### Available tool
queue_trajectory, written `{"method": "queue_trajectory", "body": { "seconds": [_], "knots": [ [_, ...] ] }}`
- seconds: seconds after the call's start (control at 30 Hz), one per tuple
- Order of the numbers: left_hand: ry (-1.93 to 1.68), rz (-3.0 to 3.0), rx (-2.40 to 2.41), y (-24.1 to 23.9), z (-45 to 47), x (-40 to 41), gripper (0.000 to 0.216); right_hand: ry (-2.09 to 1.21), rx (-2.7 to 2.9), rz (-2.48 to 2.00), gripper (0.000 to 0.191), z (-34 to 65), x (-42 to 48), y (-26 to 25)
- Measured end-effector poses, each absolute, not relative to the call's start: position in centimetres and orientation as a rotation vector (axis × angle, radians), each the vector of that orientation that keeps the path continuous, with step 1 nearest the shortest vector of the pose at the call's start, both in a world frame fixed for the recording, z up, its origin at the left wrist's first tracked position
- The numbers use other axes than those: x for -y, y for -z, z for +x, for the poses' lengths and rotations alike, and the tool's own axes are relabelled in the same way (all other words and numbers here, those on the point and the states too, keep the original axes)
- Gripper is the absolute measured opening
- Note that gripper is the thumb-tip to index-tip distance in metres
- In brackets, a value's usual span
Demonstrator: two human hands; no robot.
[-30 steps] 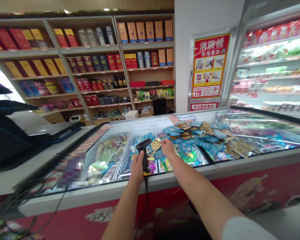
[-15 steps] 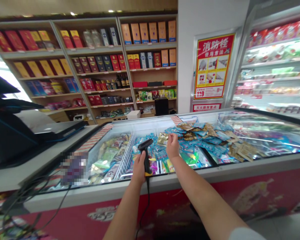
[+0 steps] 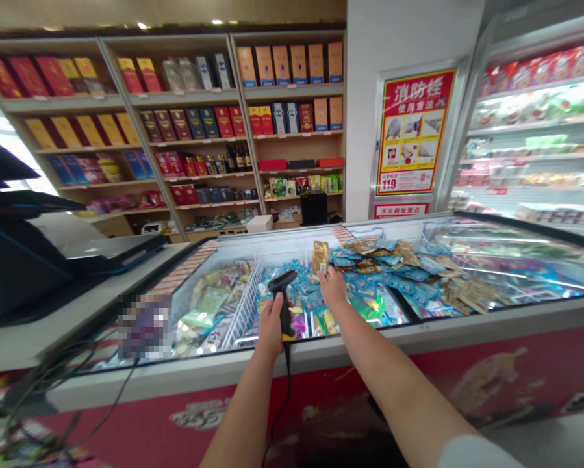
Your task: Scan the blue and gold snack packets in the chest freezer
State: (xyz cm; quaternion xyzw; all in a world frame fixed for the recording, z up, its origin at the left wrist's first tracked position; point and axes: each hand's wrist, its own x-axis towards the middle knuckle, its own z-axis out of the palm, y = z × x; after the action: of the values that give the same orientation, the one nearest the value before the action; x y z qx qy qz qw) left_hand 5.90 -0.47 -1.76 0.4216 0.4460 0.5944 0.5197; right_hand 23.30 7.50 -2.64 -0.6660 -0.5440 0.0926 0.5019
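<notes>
My left hand (image 3: pixel 271 325) is wrapped round the handle of a black and yellow barcode scanner (image 3: pixel 282 283), whose cable hangs down over the freezer's front. Between the fingers of my right hand (image 3: pixel 332 286) is the lower end of a gold ice cream packet (image 3: pixel 320 256), held upright with a pale label patch facing me. The scanner's head is just left of the packet, apart from it. Right of my right hand lies a heap of blue and brown packets (image 3: pixel 389 257) on the freezer's glass. More blue packets (image 3: pixel 299 286) lie inside, beneath both hands.
The chest freezer (image 3: pixel 418 337) spans the view, with a white wire divider (image 3: pixel 245 305) inside. Dark checkout equipment (image 3: pixel 19 260) and loose cables (image 3: pixel 52 383) are at left. Shelves of boxes (image 3: pixel 194 123) line the back wall; a lit display fridge (image 3: pixel 540 143) stands at right.
My right hand has turned the gold packet from lying nearly flat to upright, its label patch now facing me. The left hand and scanner have hardly moved.
</notes>
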Motion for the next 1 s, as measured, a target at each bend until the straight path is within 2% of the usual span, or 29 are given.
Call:
{"method": "queue_trajectory", "body": {
  "seconds": [0.1,0.2,0.53,0.83,0.93,1.0],
  "knots": [
    [-1.433,1.012,-1.07,1.82,5.86,0.39,0.061,-0.158,1.355,-1.591,0.016,23.3,-7.54,2.9],
    [-1.441,1.016,-1.062,1.85,5.84,0.37,0.06,-0.28,1.43,-1.617,0.012,23.1,-7.68,3.13],
    [-1.444,1.017,-1.044,2.03,5.77,0.26,0.057,-0.349,1.272,-1.566,0.025,22.58,-7.25,2.51],
    [-1.433,1.019,-1.053,1.82,5.81,0.4,0.058,-0.123,1.458,-1.552,0.019,22.8,-7.0,2.53],
    [-1.436,1.018,-1.056,1.83,5.82,0.38,0.058,-0.204,1.465,-1.604,0.02,22.91,-6.99,2.47],
    [-1.425,1.01,-1.064,1.89,5.81,0.32,0.059,-0.309,1.455,-1.681,0.026,22.95,-7.05,2.5]
  ]
}}
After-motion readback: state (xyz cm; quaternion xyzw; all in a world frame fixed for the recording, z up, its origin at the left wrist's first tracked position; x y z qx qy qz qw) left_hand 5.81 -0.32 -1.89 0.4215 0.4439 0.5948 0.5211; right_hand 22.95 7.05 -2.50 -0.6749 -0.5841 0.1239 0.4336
